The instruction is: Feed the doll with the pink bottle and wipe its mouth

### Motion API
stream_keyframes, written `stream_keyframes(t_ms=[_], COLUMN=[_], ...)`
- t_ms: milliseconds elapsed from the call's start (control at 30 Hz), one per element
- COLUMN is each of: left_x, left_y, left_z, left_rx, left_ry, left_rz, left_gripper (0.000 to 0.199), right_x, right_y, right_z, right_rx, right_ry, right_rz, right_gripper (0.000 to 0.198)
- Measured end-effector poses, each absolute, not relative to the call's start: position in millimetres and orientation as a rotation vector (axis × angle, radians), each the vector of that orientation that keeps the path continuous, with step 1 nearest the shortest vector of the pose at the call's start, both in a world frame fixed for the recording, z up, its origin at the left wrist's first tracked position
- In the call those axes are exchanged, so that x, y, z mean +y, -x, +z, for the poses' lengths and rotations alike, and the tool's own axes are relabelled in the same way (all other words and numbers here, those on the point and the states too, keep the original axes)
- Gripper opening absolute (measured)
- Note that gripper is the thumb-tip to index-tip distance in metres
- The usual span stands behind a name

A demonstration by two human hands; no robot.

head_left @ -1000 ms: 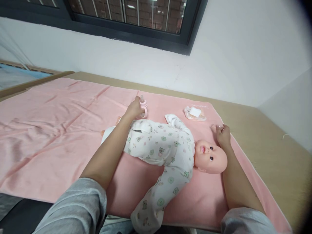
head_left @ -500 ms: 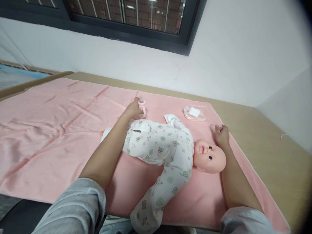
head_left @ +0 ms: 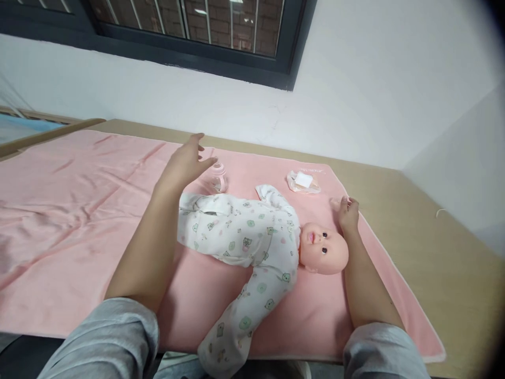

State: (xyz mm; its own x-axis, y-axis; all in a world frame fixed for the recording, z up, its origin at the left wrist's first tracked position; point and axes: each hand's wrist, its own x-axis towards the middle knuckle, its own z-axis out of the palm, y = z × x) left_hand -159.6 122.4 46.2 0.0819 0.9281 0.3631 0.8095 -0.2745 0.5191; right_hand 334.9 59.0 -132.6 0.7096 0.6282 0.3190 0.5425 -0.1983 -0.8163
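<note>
A baby doll (head_left: 236, 226) in a white printed sleepsuit lies on its back across a pink blanket (head_left: 79, 226), its head to the right. Beyond its legs, a small clear baby bottle (head_left: 219, 181) with a pink collar and handle stands upright. My left hand (head_left: 187, 160) is raised just left of the bottle, fingers spread and holding nothing; its thumb overlaps the teat in view. Past the doll's head, my right hand (head_left: 349, 215) rests near the blanket's right edge with fingers curled. A pale pinkish, see-through piece (head_left: 335, 203) shows at its fingertips, too faint to name.
A crumpled clear plastic packet (head_left: 303, 181) with a white label lies near the blanket's far right corner. The wooden tabletop (head_left: 418, 226) shows to the right. Behind stands a white wall (head_left: 347, 89) with a dark-framed window (head_left: 189, 52).
My left hand has let go of the baby bottle and lifted up and to the left, its fingers opening. My right hand stays by the doll's head. The whole view has shifted slightly.
</note>
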Motion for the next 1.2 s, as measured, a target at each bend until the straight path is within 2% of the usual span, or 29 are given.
stream_keyframes(t_ms=[100, 233, 433, 700, 933, 1200], left_x=[89.6, 65.2, 76.1, 94.8, 99.3, 93.4], left_y=[133.0, 76.8, -7.3, -93.0, -124.7, -128.5], left_z=[63.6, 68.4, 58.8, 30.1, 2.4, -8.9], left_rx=[1.504, 1.068, 0.534, 0.552, 0.561, 0.532], left_ry=[-2.316, -2.557, -2.703, -2.31, -1.943, -1.795], left_rz=[1.114, 0.935, 0.063, -0.439, -0.781, -0.758], left_gripper=[0.059, 0.041, 0.039, 0.044, 0.072, 0.076], right_x=[60.4, 62.4, 64.8, 64.7, 61.0, 53.5], right_y=[-334.4, -335.1, -336.1, -332.4, -326.5, -310.3], right_z=[-133.5, -136.3, -136.6, -130.3, -121.8, -111.6], right_rx=[-0.897, -0.901, -0.878, -0.843, -0.746, -0.824], right_ry=[1.842, 1.821, 1.812, 1.805, 1.794, 1.61], right_rz=[0.094, 0.071, 0.066, 0.07, 0.063, -0.267], right_gripper=[0.073, 0.069, 0.071, 0.076, 0.067, 0.053])
